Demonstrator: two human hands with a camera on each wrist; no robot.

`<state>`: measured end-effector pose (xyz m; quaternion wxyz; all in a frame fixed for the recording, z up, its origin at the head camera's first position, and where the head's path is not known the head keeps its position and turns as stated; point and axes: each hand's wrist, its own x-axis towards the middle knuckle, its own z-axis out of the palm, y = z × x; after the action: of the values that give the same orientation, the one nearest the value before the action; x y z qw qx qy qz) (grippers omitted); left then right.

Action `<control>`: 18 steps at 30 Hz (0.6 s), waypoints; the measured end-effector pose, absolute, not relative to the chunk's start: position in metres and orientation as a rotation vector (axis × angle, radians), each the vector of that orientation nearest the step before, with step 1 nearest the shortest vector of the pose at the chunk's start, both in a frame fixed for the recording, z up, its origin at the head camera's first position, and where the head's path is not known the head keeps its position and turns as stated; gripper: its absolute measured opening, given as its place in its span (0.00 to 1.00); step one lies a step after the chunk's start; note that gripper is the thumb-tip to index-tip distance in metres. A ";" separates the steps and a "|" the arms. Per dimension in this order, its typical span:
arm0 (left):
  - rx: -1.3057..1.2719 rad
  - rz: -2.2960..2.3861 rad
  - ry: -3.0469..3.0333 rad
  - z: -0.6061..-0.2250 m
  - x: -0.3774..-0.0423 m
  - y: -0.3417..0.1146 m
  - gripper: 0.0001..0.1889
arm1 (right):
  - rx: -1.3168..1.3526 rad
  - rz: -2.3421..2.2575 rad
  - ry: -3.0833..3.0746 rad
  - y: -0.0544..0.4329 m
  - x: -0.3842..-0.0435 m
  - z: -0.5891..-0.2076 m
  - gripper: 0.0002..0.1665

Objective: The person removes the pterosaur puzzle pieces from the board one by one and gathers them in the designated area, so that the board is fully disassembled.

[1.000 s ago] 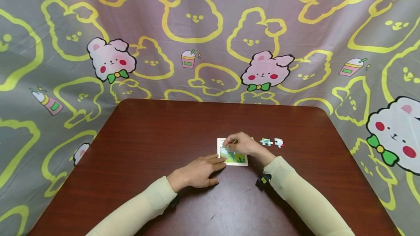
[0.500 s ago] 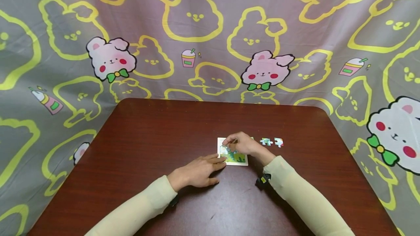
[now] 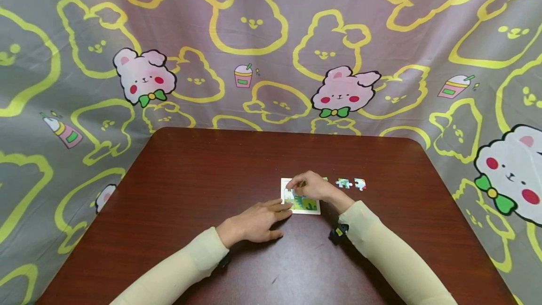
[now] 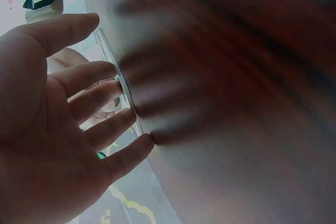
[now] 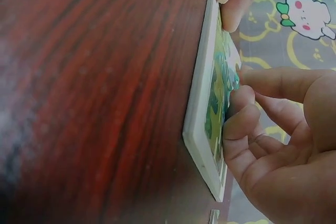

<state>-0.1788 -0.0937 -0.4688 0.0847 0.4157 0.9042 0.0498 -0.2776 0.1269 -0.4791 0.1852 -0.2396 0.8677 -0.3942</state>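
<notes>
A small jigsaw puzzle in a white-rimmed tray [image 3: 308, 212] lies on the table, its picture green, yellow and blue. My left hand [image 3: 255, 221] rests flat at the tray's left side, fingers straight, fingertips over the rim. In the left wrist view the fingers of that hand [image 4: 58, 114] are spread. Over the tray, my right hand [image 3: 316, 186] has thumb and fingers curled together. From the right wrist view, this hand [image 5: 283, 135] pinches a puzzle piece [image 5: 233, 55] with a whitish part, tilted up against the picture. The fingers hide much of the piece.
Two loose puzzle pieces lie right of the tray: a green-and-white one [image 3: 344, 183] and a white-and-red one [image 3: 360, 184]. A bit of another shows behind the right hand. A patterned curtain [image 3: 271, 60] stands behind the brown table [image 3: 211, 164].
Almost nothing differs. The right hand's fingertips have shifted very slightly left over the tray; the left hand, tray and loose pieces stay where they were.
</notes>
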 end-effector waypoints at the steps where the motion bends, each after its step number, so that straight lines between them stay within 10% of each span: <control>1: 1.239 0.153 2.697 -0.469 -0.179 -0.094 0.31 | -0.674 -1.115 2.440 0.127 -0.278 -0.479 0.14; 18: 1.227 0.151 2.691 -0.468 -0.179 -0.094 0.31 | -0.626 -1.200 2.419 0.127 -0.272 -0.478 0.10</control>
<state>-0.1786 -0.0937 -0.4682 0.0899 0.4127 0.9050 0.0509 -0.2725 0.1269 -0.4783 0.1835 -0.2221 0.8578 -0.4256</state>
